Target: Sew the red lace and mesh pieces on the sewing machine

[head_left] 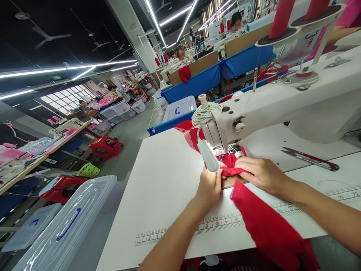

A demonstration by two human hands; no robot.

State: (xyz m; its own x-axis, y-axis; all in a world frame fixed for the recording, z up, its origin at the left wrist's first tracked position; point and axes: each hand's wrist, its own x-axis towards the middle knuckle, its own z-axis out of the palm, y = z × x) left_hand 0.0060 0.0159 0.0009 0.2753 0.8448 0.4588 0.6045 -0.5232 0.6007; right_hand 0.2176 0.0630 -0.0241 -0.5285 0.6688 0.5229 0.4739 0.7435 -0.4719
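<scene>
A piece of red fabric lies at the needle area of a white sewing machine. My left hand pinches its near left edge, just below a small grey work lamp that partly hides the fingertips. On the other side, my right hand grips the same fabric, thumb and fingers closed on it. A longer red strip drapes over the table's front edge between my forearms; I cannot tell whether it joins the held piece. Thread snips with a red handle rest right of my right hand.
A ruler scale runs along the front of the white table. Red thread cones stand above the machine. Lidded clear plastic bins, red stools and a green basket are at left. Other people sit at machines behind.
</scene>
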